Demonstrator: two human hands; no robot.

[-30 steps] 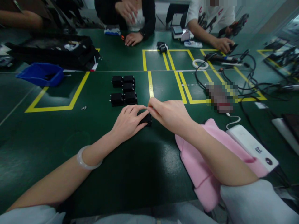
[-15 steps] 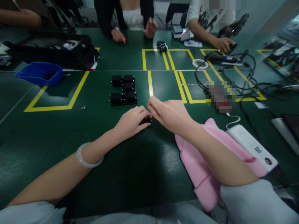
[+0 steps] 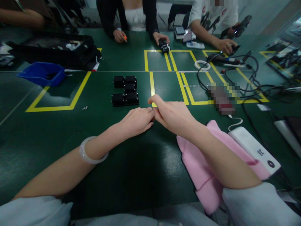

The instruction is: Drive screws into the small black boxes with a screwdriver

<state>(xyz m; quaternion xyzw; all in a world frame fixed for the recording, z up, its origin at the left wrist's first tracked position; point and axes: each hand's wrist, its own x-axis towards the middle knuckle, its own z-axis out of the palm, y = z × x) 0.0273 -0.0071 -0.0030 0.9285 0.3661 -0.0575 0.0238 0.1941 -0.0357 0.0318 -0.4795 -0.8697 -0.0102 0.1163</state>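
My left hand, a pale bangle on its wrist, curls its fingers over a small black block. Only a sliver of that block shows at the fingertips. Close beside it, my right hand is closed with thumb and forefinger bent together; anything inside it is hidden. Just beyond my left hand stand several black box-shaped parts with small shiny bits at their ends, in two groups. A few tiny metal pieces, perhaps screws, lie to the left.
A pink cloth and a white power bank lie by my right forearm. Black cables spread at the right. A blue bin and black trays are at the left. Co-workers sit across the green table.
My left fingers have closed further over the black block, and my right thumb side has lifted slightly. Across the table, a co-worker's hand has come down onto a black object.
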